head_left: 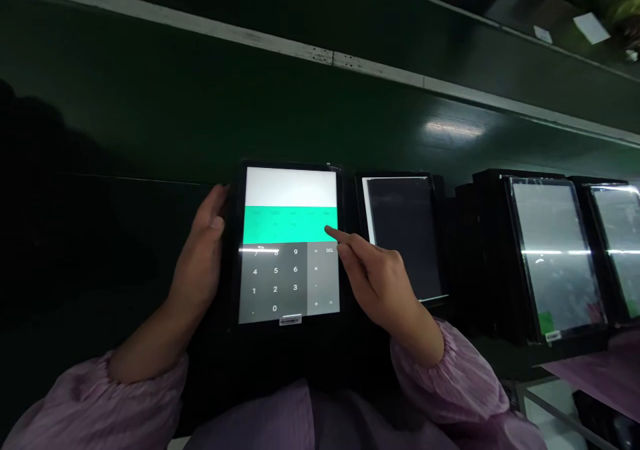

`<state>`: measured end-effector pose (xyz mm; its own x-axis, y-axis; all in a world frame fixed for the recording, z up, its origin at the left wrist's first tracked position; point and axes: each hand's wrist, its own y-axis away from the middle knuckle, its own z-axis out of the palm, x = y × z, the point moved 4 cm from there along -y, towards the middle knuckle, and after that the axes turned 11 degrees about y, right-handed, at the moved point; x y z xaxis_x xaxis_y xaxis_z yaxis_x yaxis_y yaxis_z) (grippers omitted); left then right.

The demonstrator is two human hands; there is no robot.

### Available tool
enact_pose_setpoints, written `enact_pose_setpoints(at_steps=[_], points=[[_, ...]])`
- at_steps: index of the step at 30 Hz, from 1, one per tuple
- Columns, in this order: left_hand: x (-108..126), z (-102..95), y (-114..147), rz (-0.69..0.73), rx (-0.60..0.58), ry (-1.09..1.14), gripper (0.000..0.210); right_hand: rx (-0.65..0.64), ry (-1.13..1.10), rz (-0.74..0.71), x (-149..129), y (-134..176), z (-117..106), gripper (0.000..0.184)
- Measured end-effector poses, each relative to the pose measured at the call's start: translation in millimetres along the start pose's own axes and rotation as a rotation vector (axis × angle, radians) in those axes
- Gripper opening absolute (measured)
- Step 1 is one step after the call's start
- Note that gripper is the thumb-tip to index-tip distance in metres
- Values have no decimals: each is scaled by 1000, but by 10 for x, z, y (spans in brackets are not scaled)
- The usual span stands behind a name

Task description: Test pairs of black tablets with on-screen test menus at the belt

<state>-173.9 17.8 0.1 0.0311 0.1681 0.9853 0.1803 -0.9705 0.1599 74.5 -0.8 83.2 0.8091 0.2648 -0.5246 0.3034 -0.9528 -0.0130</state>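
In the head view a tablet (275, 282) lies in front of me, its lit screen showing a calculator with a white top, a green band and grey number keys. My right hand (383, 277) reaches in from the right. Its index fingertip is at the green band's right side, and the other fingers are curled with nothing in them. Along the tablet's dark left edge is my left hand (197, 260), fingers stretched out and thumb off the screen. Whether its fingertips touch the edge is hard to see in the dark. A barcode label (291, 321) sits at the tablet's lower edge.
Close on the right is a second tablet (407, 230) with a dark screen and white border. Farther right stand more glossy-screened tablets (553, 237) in thick black surrounds. A pale metal strip (280, 45) crosses the dark green surface (165, 103) beyond. Papers (591, 28) lie at the upper right.
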Motion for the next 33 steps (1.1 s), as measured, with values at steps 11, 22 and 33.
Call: enact_pose_setpoints(at_steps=[11,22,33], points=[[154,39,9,-106,-18,-70,56,93,125,59,-55,-144,28,33],[-56,-12,13,11,-164,-1,76,120,198,4,-83,-133,15,34],[17,23,3,21,-190,-159,85,-49,58,-246,-418,-50,314,40]])
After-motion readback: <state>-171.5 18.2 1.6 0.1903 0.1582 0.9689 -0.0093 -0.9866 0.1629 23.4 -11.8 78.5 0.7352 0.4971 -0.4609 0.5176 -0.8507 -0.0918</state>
